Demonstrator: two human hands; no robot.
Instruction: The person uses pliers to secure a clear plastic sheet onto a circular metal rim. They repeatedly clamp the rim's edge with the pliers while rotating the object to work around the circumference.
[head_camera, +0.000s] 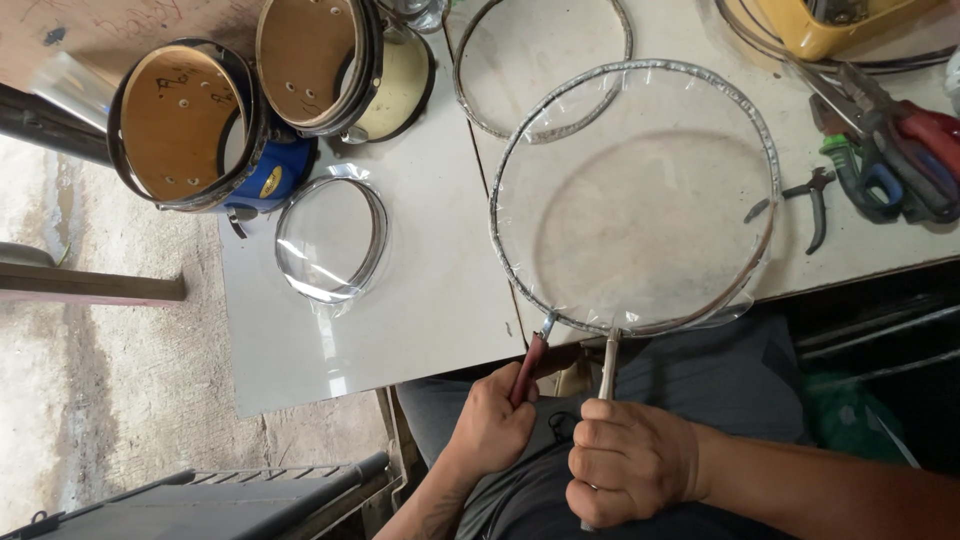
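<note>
Large metal hoop (505, 190) with clear film (640, 200) stretched over it is lying flat on the white tabletop (420, 310), its near rim overhanging the table edge toward the person; both hands are sitting just below that rim, at 6 o'clock from the hoop centre. Left hand (490, 425) is closing around a red-handled tool (528, 368), tip touching the rim at roughly 7 o'clock; right hand (630, 460) is fisting a pale-handled tool (608, 365), tip meeting the rim at about 6 o'clock. Both tool shafts are running near 12–6, so roughly square to the rim; contact points are sitting close together, the left one slightly further round. Smaller filmed hoop (330, 240) is lying at 9 o'clock, well apart; pliers (815, 205) at 3 o'clock, just beside the hoop.
</note>
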